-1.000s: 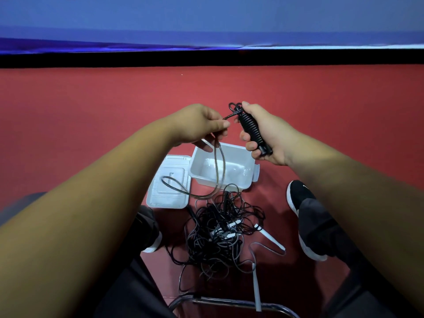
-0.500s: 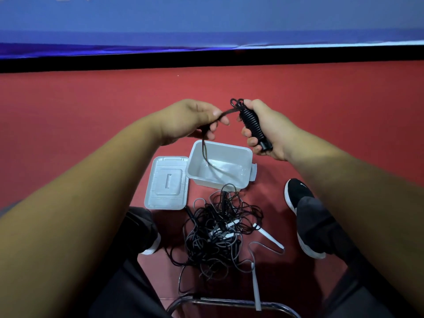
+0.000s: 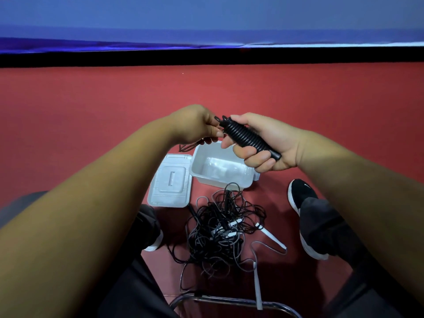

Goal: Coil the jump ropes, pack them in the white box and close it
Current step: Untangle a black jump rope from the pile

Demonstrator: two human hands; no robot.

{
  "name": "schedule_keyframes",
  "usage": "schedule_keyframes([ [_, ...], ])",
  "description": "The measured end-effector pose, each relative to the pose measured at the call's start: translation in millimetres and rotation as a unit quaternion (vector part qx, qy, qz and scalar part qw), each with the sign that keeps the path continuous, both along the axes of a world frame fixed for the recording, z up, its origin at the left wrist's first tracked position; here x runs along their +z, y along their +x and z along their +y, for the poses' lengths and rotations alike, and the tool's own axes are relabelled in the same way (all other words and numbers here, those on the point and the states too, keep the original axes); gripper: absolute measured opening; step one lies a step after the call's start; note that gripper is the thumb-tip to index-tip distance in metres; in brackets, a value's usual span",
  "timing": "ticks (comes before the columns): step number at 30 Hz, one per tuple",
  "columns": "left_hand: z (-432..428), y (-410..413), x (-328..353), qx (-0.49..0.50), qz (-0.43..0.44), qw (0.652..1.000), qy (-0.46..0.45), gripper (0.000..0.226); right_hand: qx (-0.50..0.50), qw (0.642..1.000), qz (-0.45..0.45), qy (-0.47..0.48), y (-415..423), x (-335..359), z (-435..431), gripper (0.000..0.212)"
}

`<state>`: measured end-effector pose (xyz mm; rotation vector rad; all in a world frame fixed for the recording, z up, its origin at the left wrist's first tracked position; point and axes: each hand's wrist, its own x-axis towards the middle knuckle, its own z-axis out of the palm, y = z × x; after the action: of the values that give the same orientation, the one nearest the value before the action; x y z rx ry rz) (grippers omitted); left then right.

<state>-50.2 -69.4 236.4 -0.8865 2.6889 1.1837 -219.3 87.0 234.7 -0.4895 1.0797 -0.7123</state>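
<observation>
Presently: right hand (image 3: 270, 143) clamped round ribbed black jump-rope handle (image 3: 247, 137); left hand (image 3: 195, 122) pinching its cord (image 3: 219, 120). White box (image 3: 199, 166) open on the floor (image 3: 91, 111), tangled ropes (image 3: 220, 228) just beside.

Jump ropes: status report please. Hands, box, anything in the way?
Right hand grips handle; left hand pinches rope at its tip. Box open, no rope inside, lid beside it. Tangle lies before box, untouched.
</observation>
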Motion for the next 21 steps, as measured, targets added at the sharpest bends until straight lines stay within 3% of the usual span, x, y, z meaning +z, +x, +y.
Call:
schedule_keyframes([
  [6,4,-1,1,0.008,0.031,0.996,0.078,0.018,0.087,0.996,-0.013,0.016,9,0,4,0.072],
  [12,6,-5,12,0.0,0.079,0.993,0.086,0.012,0.148,0.986,0.075,0.019,18,-11,6,0.052],
  [16,8,-7,18,-0.003,0.084,0.996,0.035,0.014,0.095,0.979,0.177,0.037,11,-28,4,0.039],
  [21,5,-7,23,-0.016,0.073,0.996,-0.04,0.02,-0.024,0.971,0.239,0.012,0,-36,-3,0.041],
])
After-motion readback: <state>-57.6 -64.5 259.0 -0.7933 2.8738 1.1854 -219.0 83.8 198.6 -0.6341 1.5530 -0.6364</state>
